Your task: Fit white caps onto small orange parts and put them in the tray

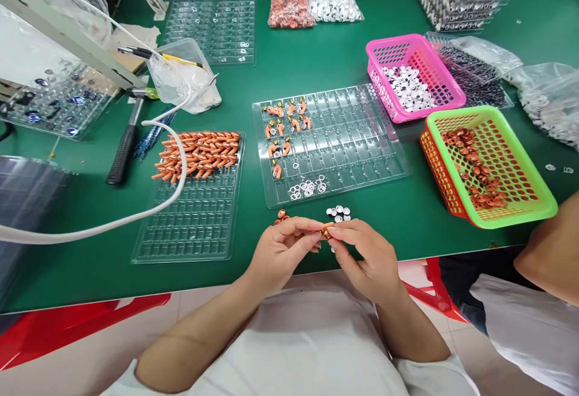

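Close to the table's front edge, my left hand (284, 248) and my right hand (366, 254) meet, fingertips pinched on a small copper-orange part (325, 231). Its exact kind is partly hidden by the fingers. Just beyond the left fingers lies a little heap of copper-coloured round pieces (281, 215). White round caps (339, 212) lie loose beyond the right hand. Past these is a clear plastic tray (362, 161) with several orange curved parts (289, 120) at its left and white rings (308, 188) near its front edge.
Left, a second tray (181, 233) carries stacked orange tubes (199, 154), crossed by a white cable (113, 227). A hammer (124, 143) lies farther left. Right stand a pink basket (375, 70) of white caps and a green basket (534, 197) of copper pieces, near another person's arm (554, 251).
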### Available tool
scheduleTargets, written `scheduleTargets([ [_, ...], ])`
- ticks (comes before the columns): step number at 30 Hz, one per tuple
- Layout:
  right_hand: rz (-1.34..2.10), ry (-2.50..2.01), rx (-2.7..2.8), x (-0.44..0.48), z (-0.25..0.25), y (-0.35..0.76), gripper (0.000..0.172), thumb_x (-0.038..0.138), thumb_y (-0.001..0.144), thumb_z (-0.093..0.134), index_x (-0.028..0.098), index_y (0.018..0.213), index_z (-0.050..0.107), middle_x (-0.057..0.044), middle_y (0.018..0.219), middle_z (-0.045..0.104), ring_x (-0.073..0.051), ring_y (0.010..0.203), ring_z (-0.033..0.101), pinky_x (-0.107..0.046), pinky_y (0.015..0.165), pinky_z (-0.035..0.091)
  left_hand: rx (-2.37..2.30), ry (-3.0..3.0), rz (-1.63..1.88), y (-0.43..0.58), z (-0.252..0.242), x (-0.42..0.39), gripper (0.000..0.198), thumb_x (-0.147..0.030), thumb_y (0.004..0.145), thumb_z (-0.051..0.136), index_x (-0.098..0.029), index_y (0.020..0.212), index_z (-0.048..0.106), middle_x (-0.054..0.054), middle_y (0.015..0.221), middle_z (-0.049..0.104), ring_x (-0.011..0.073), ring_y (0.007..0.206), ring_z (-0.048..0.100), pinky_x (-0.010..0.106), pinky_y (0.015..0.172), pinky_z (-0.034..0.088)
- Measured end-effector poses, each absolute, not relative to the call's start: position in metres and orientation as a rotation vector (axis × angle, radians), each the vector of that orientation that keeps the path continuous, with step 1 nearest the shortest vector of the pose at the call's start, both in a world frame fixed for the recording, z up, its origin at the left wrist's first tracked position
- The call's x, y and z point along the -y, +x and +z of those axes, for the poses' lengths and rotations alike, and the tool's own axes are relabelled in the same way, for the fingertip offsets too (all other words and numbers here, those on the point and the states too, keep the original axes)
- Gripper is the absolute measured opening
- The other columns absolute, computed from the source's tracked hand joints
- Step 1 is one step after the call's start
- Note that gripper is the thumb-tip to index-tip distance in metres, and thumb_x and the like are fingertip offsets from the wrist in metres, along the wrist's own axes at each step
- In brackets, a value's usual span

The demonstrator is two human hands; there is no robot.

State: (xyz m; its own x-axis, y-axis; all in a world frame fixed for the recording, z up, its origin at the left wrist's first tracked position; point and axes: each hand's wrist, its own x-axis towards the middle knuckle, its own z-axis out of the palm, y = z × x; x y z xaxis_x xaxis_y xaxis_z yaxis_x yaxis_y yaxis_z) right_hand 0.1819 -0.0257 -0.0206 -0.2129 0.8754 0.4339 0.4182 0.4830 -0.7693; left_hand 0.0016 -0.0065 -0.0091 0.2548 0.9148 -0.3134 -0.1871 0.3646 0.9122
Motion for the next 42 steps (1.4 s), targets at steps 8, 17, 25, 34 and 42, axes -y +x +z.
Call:
scheduleTargets([
  [8,0.443,-1.118,1.821,0.029,-0.023,0.175,0.03,0.001,0.086,0.061,0.019,0.111,0.061,-0.009,0.096,0.073,-0.019,0.086,0.069,-0.035,0.072,0.057,-1.11,0.99,0.911,0.004,-0.007,0.008,0.008,-0.015,0.08,0.073,-0.016,0.087,0.077,0.004,0.085,0.077,0.0125,0.073,0.071,0.02,0.073,0.06],
  [17,0.33,-1.216,1.732,0.031,-0.024,0.165,0.025,0.004,0.089,0.059,0.02,0.108,0.063,-0.008,0.091,0.074,-0.018,0.081,0.07,-0.033,0.068,0.059,-1.183,1.029,0.931,0.006,-0.008,0.01,0.013,-0.015,0.079,0.073,-0.016,0.091,0.078,0.005,0.086,0.079,0.0139,0.072,0.073,0.021,0.071,0.062],
  [25,0.111,-1.129,1.87,0.031,-0.031,0.165,0.033,0.005,0.086,0.062,0.019,0.116,0.061,-0.011,0.097,0.074,-0.021,0.085,0.07,-0.034,0.069,0.059,-1.181,0.983,0.927,0.01,-0.005,0.008,0.012,-0.019,0.081,0.071,-0.015,0.09,0.078,0.006,0.089,0.079,0.016,0.076,0.074,0.024,0.074,0.062],
  [34,0.15,-1.184,1.943,0.026,-0.028,0.172,0.033,0.009,0.087,0.064,0.027,0.114,0.064,-0.007,0.098,0.073,-0.021,0.086,0.069,-0.038,0.076,0.057,-1.14,0.905,0.762,0.004,0.001,0.001,0.017,-0.024,0.077,0.075,-0.014,0.09,0.076,0.005,0.082,0.076,0.0163,0.074,0.069,0.027,0.07,0.059],
  [42,0.672,-1.111,1.855,0.022,-0.026,0.179,0.027,0.01,0.092,0.057,0.025,0.115,0.061,-0.005,0.102,0.072,-0.018,0.094,0.069,-0.035,0.08,0.058,-0.96,0.664,0.597,-0.008,-0.008,-0.007,0.019,-0.023,0.074,0.078,-0.012,0.089,0.073,0.003,0.071,0.072,0.01,0.058,0.062,0.023,0.059,0.054],
])
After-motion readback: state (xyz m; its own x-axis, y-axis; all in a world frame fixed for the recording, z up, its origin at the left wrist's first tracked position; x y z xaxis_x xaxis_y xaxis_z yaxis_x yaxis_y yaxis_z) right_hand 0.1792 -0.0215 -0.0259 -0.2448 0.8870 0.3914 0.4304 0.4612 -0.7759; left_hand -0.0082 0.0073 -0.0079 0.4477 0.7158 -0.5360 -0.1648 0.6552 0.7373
